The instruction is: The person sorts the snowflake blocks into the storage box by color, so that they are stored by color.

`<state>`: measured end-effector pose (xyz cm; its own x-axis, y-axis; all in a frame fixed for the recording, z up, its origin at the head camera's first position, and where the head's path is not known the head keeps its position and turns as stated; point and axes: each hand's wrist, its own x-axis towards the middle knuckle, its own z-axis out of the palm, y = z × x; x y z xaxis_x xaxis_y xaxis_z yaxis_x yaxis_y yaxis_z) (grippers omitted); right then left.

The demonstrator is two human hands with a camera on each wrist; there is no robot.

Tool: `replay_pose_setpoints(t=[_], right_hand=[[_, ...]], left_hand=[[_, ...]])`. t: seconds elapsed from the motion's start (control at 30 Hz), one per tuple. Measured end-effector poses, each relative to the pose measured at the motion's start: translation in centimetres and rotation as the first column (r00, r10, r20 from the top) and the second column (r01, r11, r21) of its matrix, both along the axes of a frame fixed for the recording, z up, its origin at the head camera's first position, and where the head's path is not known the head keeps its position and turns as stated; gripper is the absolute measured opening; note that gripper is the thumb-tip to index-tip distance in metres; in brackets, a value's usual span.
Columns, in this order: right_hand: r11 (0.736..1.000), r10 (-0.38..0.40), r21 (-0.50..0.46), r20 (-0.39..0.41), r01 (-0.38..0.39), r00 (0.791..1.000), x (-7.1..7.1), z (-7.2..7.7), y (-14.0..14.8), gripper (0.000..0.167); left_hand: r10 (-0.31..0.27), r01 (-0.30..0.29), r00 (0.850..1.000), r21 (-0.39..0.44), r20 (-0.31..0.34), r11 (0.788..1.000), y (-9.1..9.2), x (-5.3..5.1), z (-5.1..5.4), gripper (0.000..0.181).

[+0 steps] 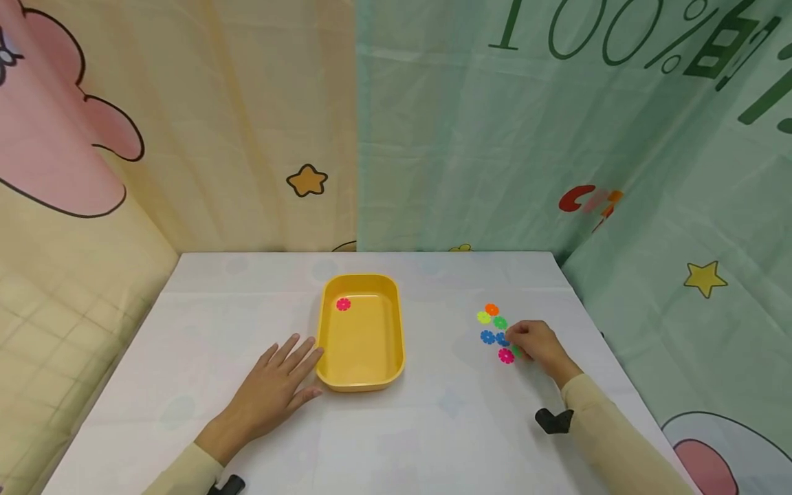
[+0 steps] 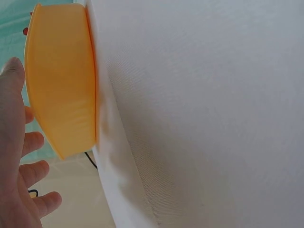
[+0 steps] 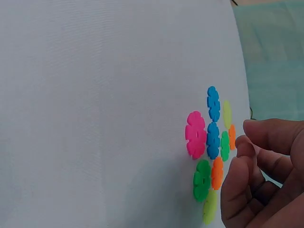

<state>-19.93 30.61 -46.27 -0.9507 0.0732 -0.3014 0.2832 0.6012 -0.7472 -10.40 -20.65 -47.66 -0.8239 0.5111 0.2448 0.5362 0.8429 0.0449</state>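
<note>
A yellow tray stands mid-table with one pink flower-shaped disc inside. My left hand lies spread at its left side, straight fingers by the rim; the left wrist view shows the tray wall beside the thumb and fingers. To the right, my right hand hovers over a cluster of flower discs, thumb and index tips close together, no disc visible between them. The cluster has a pink disc, blue discs, green discs, orange discs and yellow discs. Some are hidden behind the hand in the head view.
A white cloth covers the table. Printed curtains close off the back and both sides. Black wrist straps show at the sleeves. White tabletop lies between the tray and the discs.
</note>
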Motion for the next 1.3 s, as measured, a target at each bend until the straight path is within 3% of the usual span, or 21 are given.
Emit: replay_pose_setpoints(t=[0.37,0.7,0.9,1.3], right_hand=[[0.996,0.055,0.075,0.029,-0.057,0.998,0.7,-0.7,0.3,0.012],[0.976,0.062,0.208,0.034,-0.067,0.998,1.2,-0.9,-0.1,0.019],[0.956,0.107,0.275,0.003,-0.103,0.994,1.3,-1.0,-0.4,0.022],[0.943,0.144,0.305,-0.013,-0.133,0.989,1.1,-1.3,-0.4,0.023]], left_hand=[[0.003,-0.004,1.000,0.005,0.021,1.000,-0.2,-0.1,-0.1,0.071],[-0.009,0.009,0.999,0.000,0.031,1.000,0.1,0.1,-0.2,0.070],[-0.018,0.018,1.000,0.005,0.024,1.000,0.1,0.1,-0.3,0.070],[-0.019,0.019,1.000,0.010,-0.001,1.000,-0.1,0.1,-0.3,0.070]])
